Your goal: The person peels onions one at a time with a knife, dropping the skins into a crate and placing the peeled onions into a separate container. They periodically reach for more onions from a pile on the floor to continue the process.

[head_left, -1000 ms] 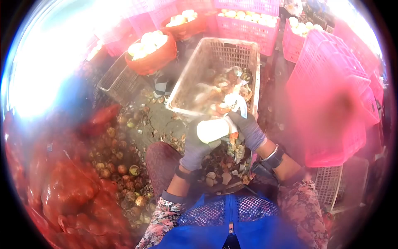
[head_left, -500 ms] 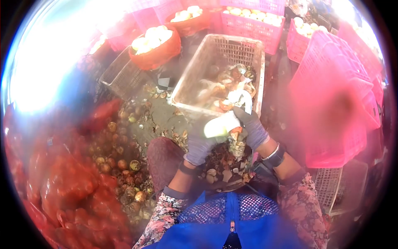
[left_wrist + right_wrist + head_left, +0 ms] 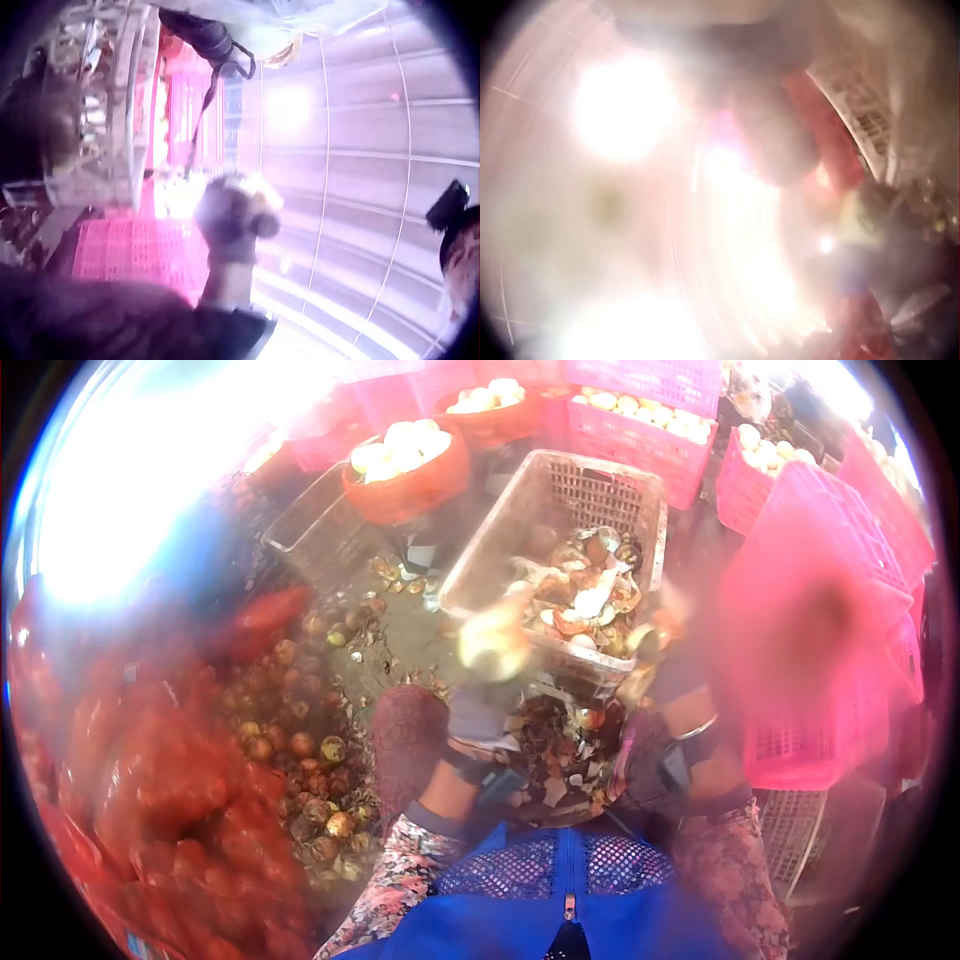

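In the head view my gloved left hand (image 3: 480, 710) holds a pale peeled onion (image 3: 495, 645) in front of the near left corner of a worn plastic crate (image 3: 470, 565). Blurred, my gloved right hand (image 3: 680, 670) is at the crate's near right corner, with a yellowish-brown patch by its fingers; I cannot tell what it grips. The left wrist view catches the right hand (image 3: 229, 217) raised, a pale blur at its fingertips. Loose onion skins (image 3: 590, 595) lie heaped inside the crate. The right wrist view is mostly washed out by glare.
Unpeeled onions (image 3: 310, 760) cover the ground at left, beside red mesh sacks (image 3: 170, 790). Pink crates (image 3: 800, 690) are stacked at right. An orange basket (image 3: 415, 485) of pale onions stands beyond. Skins (image 3: 555, 760) litter the ground between the knees.
My hands were together at the crate's near edge and have moved apart, the left hand keeping the onion, the right going rightward. The white curved strip by the right hand no longer shows there.
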`<action>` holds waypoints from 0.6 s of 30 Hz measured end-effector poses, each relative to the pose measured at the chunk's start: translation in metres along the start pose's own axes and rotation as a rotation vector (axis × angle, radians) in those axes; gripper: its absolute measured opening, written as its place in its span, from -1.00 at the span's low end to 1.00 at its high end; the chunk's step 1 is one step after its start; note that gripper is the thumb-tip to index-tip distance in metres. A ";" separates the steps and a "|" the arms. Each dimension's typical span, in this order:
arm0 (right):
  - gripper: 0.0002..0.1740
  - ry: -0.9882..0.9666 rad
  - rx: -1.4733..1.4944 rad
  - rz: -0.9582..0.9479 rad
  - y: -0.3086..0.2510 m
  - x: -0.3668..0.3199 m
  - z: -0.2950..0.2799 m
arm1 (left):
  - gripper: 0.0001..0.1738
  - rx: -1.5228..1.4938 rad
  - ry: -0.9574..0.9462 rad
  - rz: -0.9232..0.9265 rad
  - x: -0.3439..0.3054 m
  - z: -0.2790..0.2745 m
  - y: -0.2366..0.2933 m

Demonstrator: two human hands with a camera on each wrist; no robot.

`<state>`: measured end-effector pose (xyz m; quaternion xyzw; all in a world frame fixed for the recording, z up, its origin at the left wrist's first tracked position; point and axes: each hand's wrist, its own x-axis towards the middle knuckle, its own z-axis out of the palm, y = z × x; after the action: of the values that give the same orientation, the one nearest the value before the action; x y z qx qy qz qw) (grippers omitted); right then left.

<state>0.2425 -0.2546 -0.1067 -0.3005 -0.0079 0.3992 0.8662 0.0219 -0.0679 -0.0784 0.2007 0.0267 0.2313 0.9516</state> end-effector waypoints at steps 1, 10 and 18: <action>-0.50 -0.042 -0.267 -0.113 -0.004 0.014 -0.006 | -0.21 -0.090 -0.001 0.039 0.004 -0.003 0.010; -0.60 -0.284 -1.419 -0.369 0.046 -0.025 0.107 | -0.35 1.106 0.236 0.403 0.004 -0.003 -0.022; -0.55 -0.566 -1.714 -0.491 0.054 -0.021 0.076 | -0.40 1.433 -0.058 0.611 0.000 0.059 -0.047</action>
<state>0.1716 -0.2031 -0.0677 -0.7181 -0.5736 0.1212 0.3751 0.0504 -0.1276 -0.0422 0.7710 0.0883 0.4041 0.4842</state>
